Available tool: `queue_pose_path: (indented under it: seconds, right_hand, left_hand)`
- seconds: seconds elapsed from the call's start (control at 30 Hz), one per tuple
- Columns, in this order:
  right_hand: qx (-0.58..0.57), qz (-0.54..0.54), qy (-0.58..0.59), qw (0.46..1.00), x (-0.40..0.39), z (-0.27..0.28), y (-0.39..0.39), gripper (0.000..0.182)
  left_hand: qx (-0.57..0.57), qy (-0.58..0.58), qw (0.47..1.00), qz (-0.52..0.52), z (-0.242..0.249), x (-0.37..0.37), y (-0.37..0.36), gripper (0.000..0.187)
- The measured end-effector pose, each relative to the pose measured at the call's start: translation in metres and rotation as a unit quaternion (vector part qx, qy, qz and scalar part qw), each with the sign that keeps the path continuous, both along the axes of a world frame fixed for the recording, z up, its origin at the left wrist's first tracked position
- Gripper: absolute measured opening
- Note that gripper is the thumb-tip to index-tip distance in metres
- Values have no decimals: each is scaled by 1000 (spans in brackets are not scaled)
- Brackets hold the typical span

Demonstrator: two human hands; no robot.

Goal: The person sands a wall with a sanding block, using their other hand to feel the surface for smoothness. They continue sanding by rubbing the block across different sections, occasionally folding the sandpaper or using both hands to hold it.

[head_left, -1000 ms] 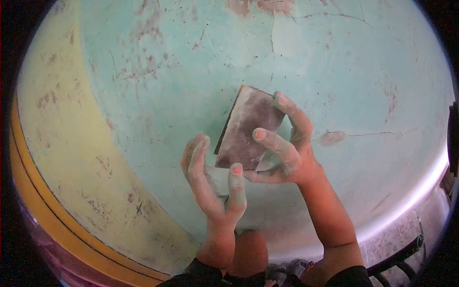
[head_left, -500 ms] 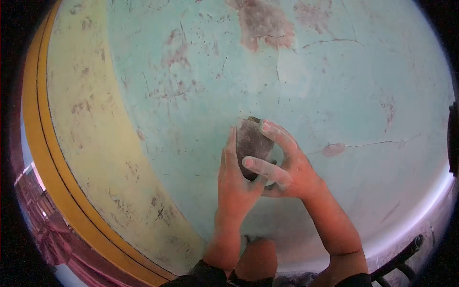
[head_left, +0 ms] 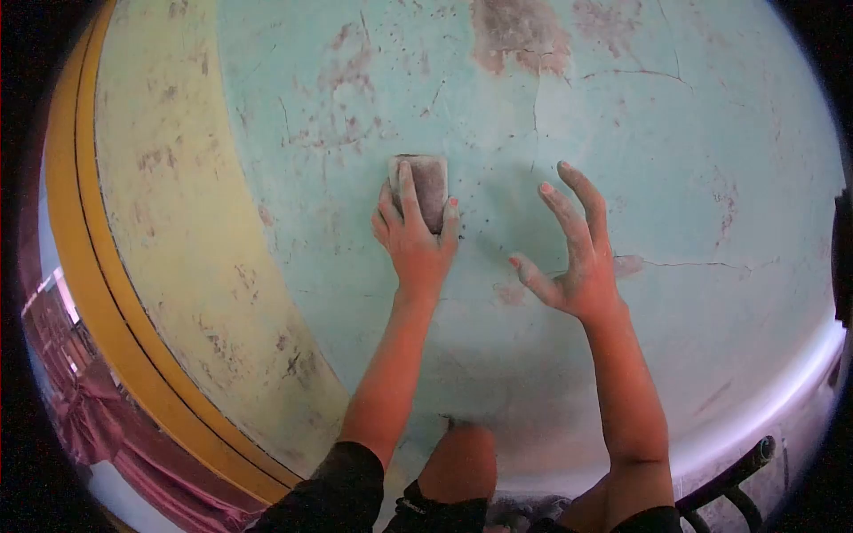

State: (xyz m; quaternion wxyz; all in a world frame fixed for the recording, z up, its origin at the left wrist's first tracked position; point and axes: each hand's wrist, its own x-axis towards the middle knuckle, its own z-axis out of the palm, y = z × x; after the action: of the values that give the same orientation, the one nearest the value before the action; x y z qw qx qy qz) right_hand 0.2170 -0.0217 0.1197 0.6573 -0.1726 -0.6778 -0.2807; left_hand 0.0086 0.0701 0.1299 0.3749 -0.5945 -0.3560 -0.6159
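Note:
A dark, dusty sanding block (head_left: 430, 189) lies against the pale green wall (head_left: 498, 373). My left hand (head_left: 416, 244) grips it, thumb on the right edge, one finger stretched over its back and the others along the left side. My right hand (head_left: 579, 259) is off to the right, empty, with its fingers spread and curved in front of the wall. Pale dust coats the fingers of both hands. Small dark specks and pits mark the wall between the hands.
Brown bare patches (head_left: 520, 35) and thin cracks mark the upper wall. To the left run a stained yellow band (head_left: 178, 204) and an orange trim (head_left: 73, 169). A maroon cloth (head_left: 133, 453) hangs at lower left; a black tubular bar (head_left: 733, 475) stands at lower right.
Both hands were together around the sanding block. My right hand has let go and moved right, opening; my left hand has carried the block up and left to the wall.

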Motion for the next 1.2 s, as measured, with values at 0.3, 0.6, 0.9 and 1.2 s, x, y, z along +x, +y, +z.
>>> queue_pose_path:
  seconds: [0.3, 0.6, 0.9, 1.2]
  right_hand:
    - [-34, -183, 17, 982, 5, -16, 31, 78]
    - [-29, -228, 14, 973, 5, -20, 38, 74]
    - [-4, -225, 13, 974, 5, -21, 42, 66]
    - [7, -227, 15, 974, 3, -22, 42, 62]
  left_hand:
    - [53, 32, 997, 35, 1, -5, 16, 77]
    - [48, 35, 998, 2, -13, -13, 21, 83]
    - [28, 22, 999, -3, -23, -10, 18, 84]
    - [62, 7, 998, 4, -26, -9, 24, 85]
